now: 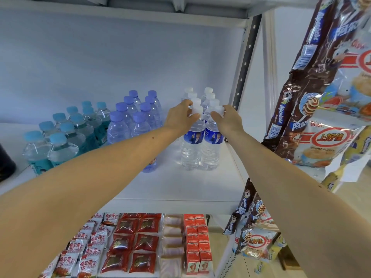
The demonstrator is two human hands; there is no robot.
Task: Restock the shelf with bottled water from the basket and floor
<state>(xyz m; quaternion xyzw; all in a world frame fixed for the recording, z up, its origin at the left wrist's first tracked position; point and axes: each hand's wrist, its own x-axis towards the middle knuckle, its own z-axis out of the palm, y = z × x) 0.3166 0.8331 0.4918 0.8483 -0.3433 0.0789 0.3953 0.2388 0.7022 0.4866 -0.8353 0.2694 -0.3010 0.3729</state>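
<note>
Left hand [181, 115] gripping the cap of one white-capped water bottle [192, 141], right hand [226, 118] gripping its neighbour [211, 143] — both upright on the white shelf [180, 185], near end of the right-hand rows, purple-capped bottles [138, 117] just left

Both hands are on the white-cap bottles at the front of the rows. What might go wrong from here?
1. The left hand and right hand grip the front two white-cap bottles only by the caps; a sideways push there may tip them.
2. The purple-cap bottles stand close beside the left forearm, so a sweep could knock them over.
3. The hanging snack bags crowd the right arm and may snag on withdrawal.
</note>
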